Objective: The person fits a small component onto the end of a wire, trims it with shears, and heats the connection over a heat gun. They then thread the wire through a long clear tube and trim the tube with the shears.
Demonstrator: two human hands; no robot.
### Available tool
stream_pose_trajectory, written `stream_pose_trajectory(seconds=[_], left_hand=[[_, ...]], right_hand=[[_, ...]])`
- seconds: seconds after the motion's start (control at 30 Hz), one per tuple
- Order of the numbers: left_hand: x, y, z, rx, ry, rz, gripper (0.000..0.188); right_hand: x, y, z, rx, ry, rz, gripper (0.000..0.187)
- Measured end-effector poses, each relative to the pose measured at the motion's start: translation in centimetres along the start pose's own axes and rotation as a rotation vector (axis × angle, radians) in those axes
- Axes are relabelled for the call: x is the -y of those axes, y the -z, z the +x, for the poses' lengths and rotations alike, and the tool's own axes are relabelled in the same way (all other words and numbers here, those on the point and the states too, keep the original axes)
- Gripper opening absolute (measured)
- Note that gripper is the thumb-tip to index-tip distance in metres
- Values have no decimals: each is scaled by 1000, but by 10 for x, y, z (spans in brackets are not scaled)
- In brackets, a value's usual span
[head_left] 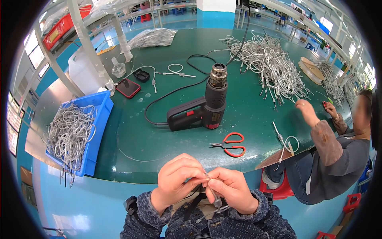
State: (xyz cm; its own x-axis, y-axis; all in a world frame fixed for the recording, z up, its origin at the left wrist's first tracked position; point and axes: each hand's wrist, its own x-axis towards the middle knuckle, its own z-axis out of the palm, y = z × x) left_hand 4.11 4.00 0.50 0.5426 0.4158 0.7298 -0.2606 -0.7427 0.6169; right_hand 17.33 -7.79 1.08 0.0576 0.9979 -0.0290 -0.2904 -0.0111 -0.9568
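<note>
Your left hand (179, 181) and right hand (232, 191) met just off the near edge of the green surface (131, 147), over your lap, and both had a tight fingertip grip on one thin grey cable (217, 201); its end sat pinched between the two thumbs, while the rest hung down past your right palm toward your jacket. What sat on that end was too small to make out. The black heat gun (203, 107) stood on the surface ahead of you, nozzle up, with its cord looping back across the top. The red-handled scissors (230, 145) lay between it and your hands, blades pointing left. A blue bin (99, 119) of coiled cables sat at your left, and a large loose heap of cables (270, 67) lay far right, where another person's hand (304, 105) reached. The risk, as I judged it, was slippage: a pinch that fine on a slick cable could let the end twist or drop into your lap. Reaching forward carelessly could also brush the upright nozzle, which might have been hot.
</note>
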Motion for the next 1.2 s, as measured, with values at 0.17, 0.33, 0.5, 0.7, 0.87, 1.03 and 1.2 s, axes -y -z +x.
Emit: stream_pose_trajectory(seconds=[0.17, 0.33, 0.5, 0.7, 0.87, 1.03, 1.2], left_hand=[[2, 4, -1, 13, -77, 28, 20], [4, 6, -5, -32, -26, -25, 21], [6, 8, -10, -38, 65, -72, 23], [2, 18, -8, 23, 110, 22, 24], [-3, 20, -8, 40, 94, 119, 22], [-6, 19, -7, 29, 73, 134, 24], [-10, 17, -8, 14, 74, 202, 22]], right_hand=[[0, -1, 1, 8, -4, 18, 14], [-6, 2, 5, 13, 9, 11, 11], [-9, 1, 12, -27, 38, 9, 7], [-11, 2, 13, -57, 78, -124, 4], [-11, 1, 13, -53, 91, -144, 5], [-11, 1, 13, -52, 82, -156, 6], [-12, 1, 14, -67, 93, -182, 7]])
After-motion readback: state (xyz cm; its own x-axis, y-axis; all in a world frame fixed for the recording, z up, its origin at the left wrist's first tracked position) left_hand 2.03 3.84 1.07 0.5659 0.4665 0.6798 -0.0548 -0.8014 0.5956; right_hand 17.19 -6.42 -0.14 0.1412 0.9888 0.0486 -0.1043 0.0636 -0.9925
